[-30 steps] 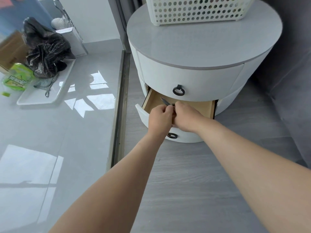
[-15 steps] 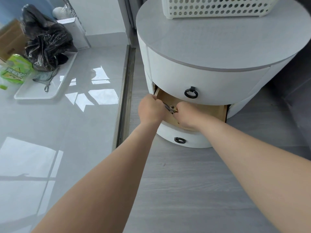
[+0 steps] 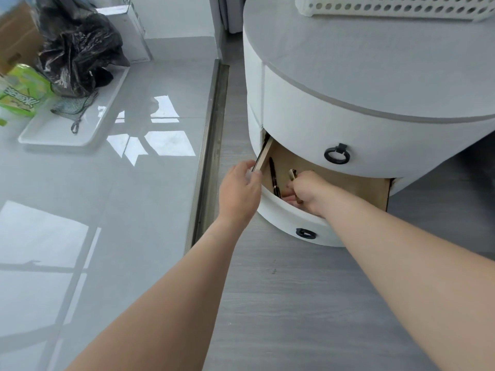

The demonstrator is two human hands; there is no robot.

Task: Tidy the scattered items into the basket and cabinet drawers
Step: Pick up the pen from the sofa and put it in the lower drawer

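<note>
The round white cabinet [image 3: 334, 113] has its lower drawer [image 3: 284, 212] pulled out, wooden inside. A black pen [image 3: 273, 178] lies in the drawer near its left wall. My left hand [image 3: 239, 191] grips the drawer's left side edge. Inside the drawer, my right hand [image 3: 308, 191] is closed on a small metal-tipped item [image 3: 292, 174] that sticks up past the fingers; what it is cannot be told. The white perforated basket [image 3: 396, 6] stands on the cabinet top. The upper drawer with a black ring handle [image 3: 337, 155] is closed.
To the left on the glossy tiled floor lies a white tray [image 3: 67, 127] with a black plastic bag [image 3: 80, 52], a green packet [image 3: 21, 95] and a cardboard box [image 3: 16, 36] beside it. A metal floor strip [image 3: 211, 145] separates tile from grey wood flooring.
My hands have parted: the left moved from the item to the drawer's side edge, the right went down into the drawer with the small item. The view has shifted closer.
</note>
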